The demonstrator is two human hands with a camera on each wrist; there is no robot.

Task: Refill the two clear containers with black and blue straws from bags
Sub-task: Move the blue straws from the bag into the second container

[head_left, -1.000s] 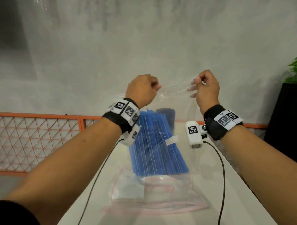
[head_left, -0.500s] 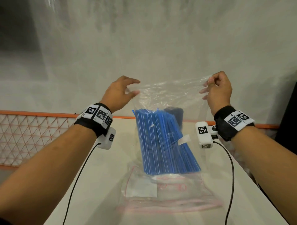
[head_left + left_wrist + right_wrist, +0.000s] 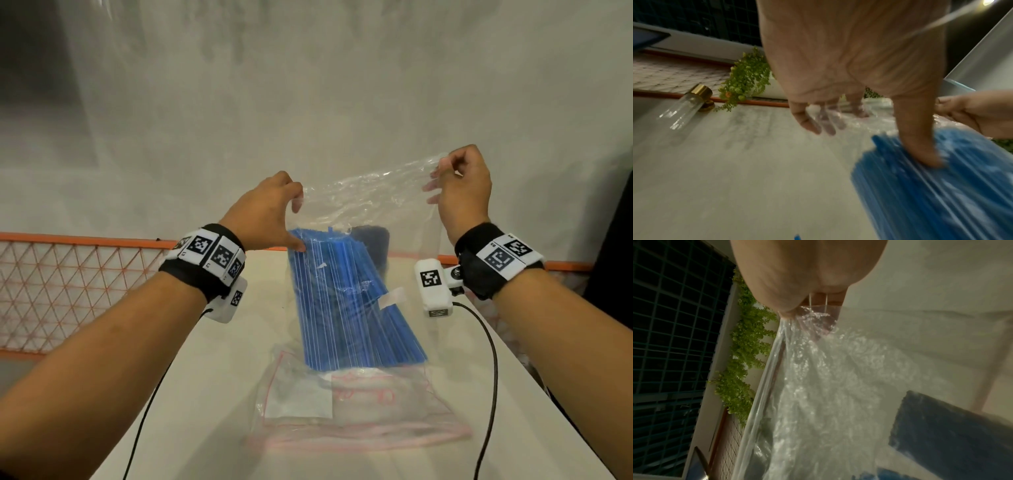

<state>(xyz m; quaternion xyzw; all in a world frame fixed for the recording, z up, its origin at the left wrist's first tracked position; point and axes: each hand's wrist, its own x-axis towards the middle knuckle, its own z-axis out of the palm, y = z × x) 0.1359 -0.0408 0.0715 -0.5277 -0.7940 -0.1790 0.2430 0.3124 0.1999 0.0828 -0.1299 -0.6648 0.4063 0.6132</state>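
A clear plastic bag (image 3: 370, 192) stands on the white table (image 3: 233, 383), with a bundle of blue straws (image 3: 349, 301) inside it. A dark bundle of black straws (image 3: 373, 240) stands behind the blue one and also shows in the right wrist view (image 3: 951, 426). My right hand (image 3: 436, 181) pinches the bag's upper right corner and holds it up. My left hand (image 3: 298, 222) is spread at the bag's mouth. Its thumb (image 3: 920, 146) presses the blue straws through the plastic, and its fingers (image 3: 824, 125) lie behind the film. One clear container (image 3: 684, 105) with a gold cap shows on the table.
A flat zip bag (image 3: 359, 407) with red markings lies in front of the straws. An orange mesh railing (image 3: 68, 291) runs along the table's far edge, with a green plant (image 3: 746, 78) beyond it. Black cables (image 3: 493, 377) trail from both wrists over the table.
My left hand let go of the bag's top, swung left, and came back to the mouth with its thumb on the straws. My right hand drew its corner to the right, widening the mouth.
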